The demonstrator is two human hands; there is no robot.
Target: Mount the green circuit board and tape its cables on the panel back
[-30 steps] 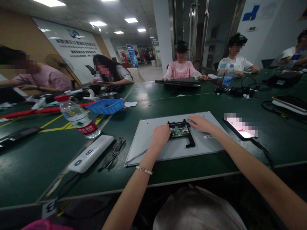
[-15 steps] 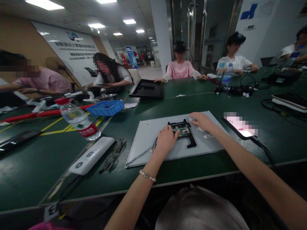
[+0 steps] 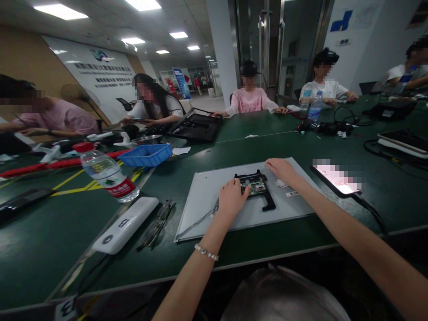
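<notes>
A pale grey panel (image 3: 200, 200) lies flat on the green table in front of me. On it sits a black bracket (image 3: 268, 203) with a green circuit board (image 3: 256, 187) inside. My left hand (image 3: 230, 198) is on the left part of the board and bracket, its thumb over the board and its fingers closed along the far side. A grey cable (image 3: 197, 221) runs from under that hand towards the panel's near left corner. My right hand (image 3: 280, 169) is at the panel's far edge, fingers bent down and together; whatever lies under them is hidden.
Left of the panel are glasses (image 3: 156, 225), a white power bank (image 3: 127, 225), a water bottle (image 3: 109, 174) and a blue tray (image 3: 147, 154). A lit phone (image 3: 337, 178) with a cable lies to the right. Across the table, a person touches a black frame (image 3: 197, 127).
Across the table, the black frame has tilted and shifted slightly left at the other person's hand. My right fingers have moved slightly; my left hand stays on the board. The view has shifted a little.
</notes>
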